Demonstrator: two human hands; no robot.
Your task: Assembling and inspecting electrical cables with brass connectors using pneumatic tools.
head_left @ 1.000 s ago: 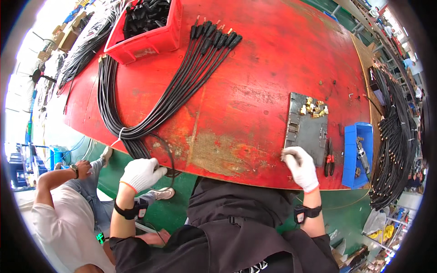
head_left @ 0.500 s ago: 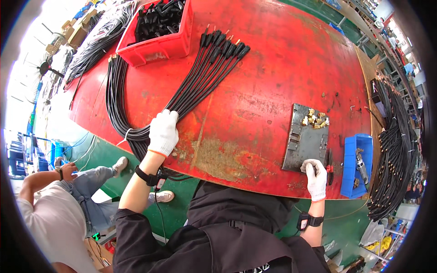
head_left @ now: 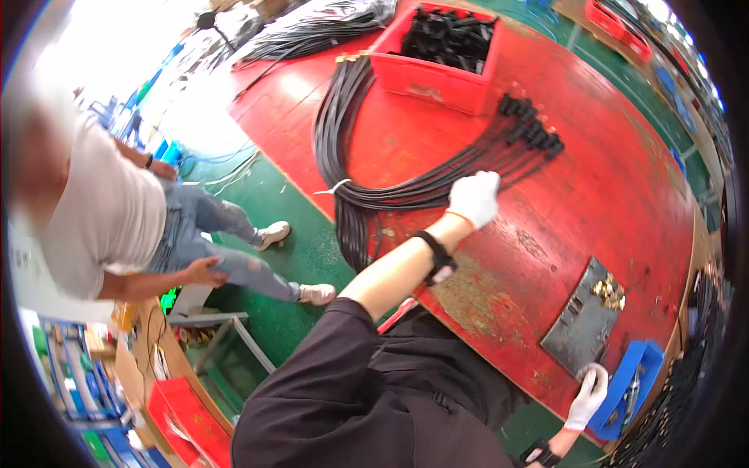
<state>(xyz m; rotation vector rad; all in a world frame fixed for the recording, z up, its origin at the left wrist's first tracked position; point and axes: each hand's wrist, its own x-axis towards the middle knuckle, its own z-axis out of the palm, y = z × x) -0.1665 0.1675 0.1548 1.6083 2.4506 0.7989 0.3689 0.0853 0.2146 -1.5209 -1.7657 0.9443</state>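
Observation:
My left hand [head_left: 475, 197], in a white glove, is closed around part of a bundle of black cables [head_left: 406, 195] on the red table. Black plugs [head_left: 530, 125] with small gold-coloured tips fan out at the cables' far end. A white tie [head_left: 338, 187] gathers the bundle farther left, and its other ends [head_left: 355, 66] lie by the red bin. Also gloved, my right hand [head_left: 589, 396] has thumb and fingers pinched together at the near corner of a dark metal plate [head_left: 573, 331]. What it pinches, if anything, is too small to make out. Small brass pieces [head_left: 608, 294] lie on the plate.
A red bin [head_left: 433, 92] of black plug parts stands at the back. By my right hand is a blue tray [head_left: 628, 386] holding a metal tool. More cables [head_left: 706, 343] hang at the right edge. At left, a person [head_left: 117, 203] stands near the table.
My view has swung left, bringing more of the person into sight. My left hand has shifted along the cables toward the plugs. My right hand stays by the plate's near corner, still pinched.

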